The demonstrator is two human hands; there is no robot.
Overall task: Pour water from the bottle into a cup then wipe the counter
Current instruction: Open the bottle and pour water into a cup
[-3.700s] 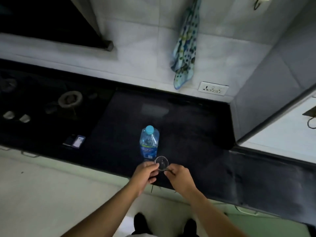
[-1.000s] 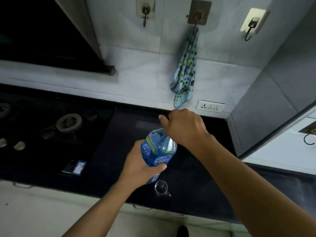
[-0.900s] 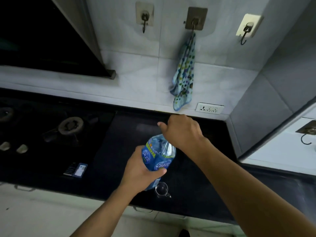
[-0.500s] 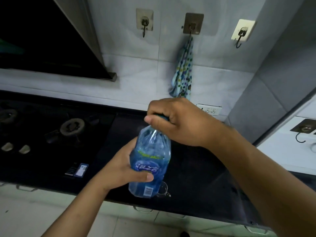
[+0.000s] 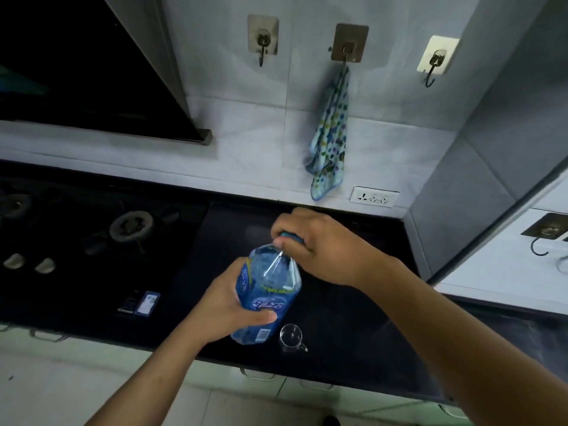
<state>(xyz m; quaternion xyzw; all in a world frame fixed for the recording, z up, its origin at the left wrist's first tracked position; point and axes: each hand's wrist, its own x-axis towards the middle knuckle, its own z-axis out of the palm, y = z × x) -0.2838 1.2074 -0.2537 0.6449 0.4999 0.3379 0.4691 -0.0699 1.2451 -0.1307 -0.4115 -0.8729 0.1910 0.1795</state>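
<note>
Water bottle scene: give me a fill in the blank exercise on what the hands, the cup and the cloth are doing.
1. The left hand grips the bottle by its body while the right hand curls round its ____.
2. The clear cup stands on the black ____, near its front edge.
3. The spotted cloth hangs from the ____ of three wall hooks.
Missing words: cap; counter; middle.

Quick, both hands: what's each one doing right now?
Left hand: grips the bottle body.
Right hand: fingers curled round the cap.
</note>
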